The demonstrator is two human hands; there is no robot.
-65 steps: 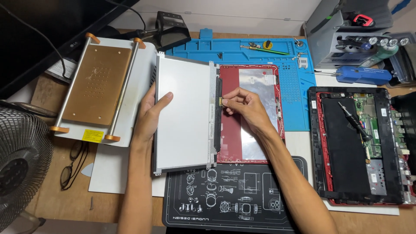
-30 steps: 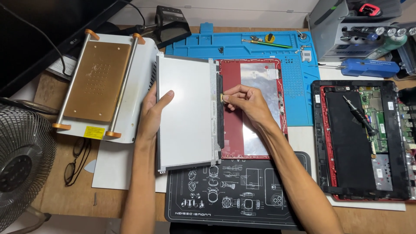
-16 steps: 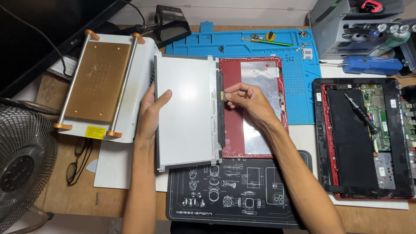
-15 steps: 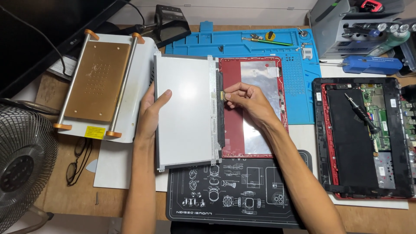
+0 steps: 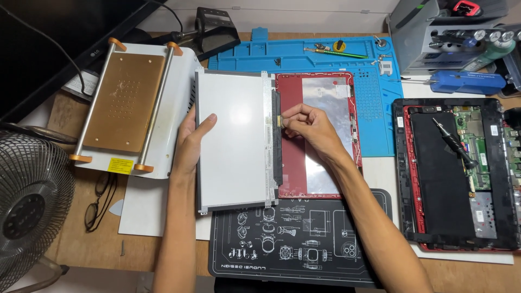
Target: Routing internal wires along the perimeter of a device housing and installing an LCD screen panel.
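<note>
A white laptop display panel [image 5: 230, 141] lies face down at the middle of the bench, next to a red laptop lid [image 5: 317, 138] lined with silver foil. My left hand [image 5: 191, 138] grips the panel's left edge, thumb on its back. My right hand [image 5: 306, 125] rests over the red lid, its fingertips pinched on a small connector tab [image 5: 278, 118] at the panel's right edge.
A screen separator plate with a copper top [image 5: 125, 103] stands at the left, a fan [image 5: 30, 209] at the lower left. A blue silicone mat [image 5: 336, 59] lies behind, a black mat [image 5: 293, 244] in front. The red laptop base [image 5: 461, 173], opened, carries a screwdriver [image 5: 455, 142].
The view has shifted slightly. Both hands stay in place on the panel and the connector tab; no clear movement of the panel.
</note>
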